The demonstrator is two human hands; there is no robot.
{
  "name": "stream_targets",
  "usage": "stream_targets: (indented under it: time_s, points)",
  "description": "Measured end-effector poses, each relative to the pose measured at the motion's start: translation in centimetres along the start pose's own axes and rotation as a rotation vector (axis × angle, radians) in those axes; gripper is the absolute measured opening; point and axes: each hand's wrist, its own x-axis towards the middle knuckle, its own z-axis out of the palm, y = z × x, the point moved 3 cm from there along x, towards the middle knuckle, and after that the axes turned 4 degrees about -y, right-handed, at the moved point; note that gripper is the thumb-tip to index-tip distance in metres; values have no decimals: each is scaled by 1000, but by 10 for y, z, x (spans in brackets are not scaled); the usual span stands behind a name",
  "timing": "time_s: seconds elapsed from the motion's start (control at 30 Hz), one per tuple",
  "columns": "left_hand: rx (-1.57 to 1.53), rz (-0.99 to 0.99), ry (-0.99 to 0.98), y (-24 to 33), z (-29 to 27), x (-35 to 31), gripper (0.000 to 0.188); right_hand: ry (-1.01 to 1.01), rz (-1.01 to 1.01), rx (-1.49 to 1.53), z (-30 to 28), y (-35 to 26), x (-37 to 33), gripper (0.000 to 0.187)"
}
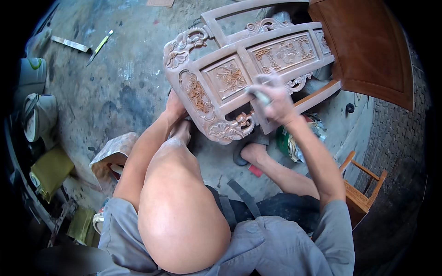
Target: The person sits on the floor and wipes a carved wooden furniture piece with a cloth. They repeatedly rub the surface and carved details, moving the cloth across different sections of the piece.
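Note:
A carved wooden furniture frame [239, 97], dusted pale with brown in its carved hollows, slants before me. At its left edge my left hand [176, 106] is closed on the rim; its fingertips are hidden. Over the lower middle rail, my right hand [280, 103] is closed around a small pale greenish pad [261, 95] with a dark end. Motion smears that hand, and the pad's exact kind is unclear. The pad is close to the wood, though contact cannot be made out.
A brown wooden panel [368, 50] stands at the far right. A green tub [289, 145] sits under the frame. White buckets [40, 119] line the left side. A small wooden stool [363, 195] is at right. A yellow-handled tool [102, 45] lies on the stained floor.

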Motion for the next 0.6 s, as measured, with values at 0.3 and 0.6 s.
stream_targets:
  time_s: [0.3,0.6]
  points:
    - [23,-17,-20,0,2,-1,58,14,-103,-123,-1,5,-4,45]
    - [204,-21,-15,13,-1,-7,57,-213,-349,-46,33,-8,37,73]
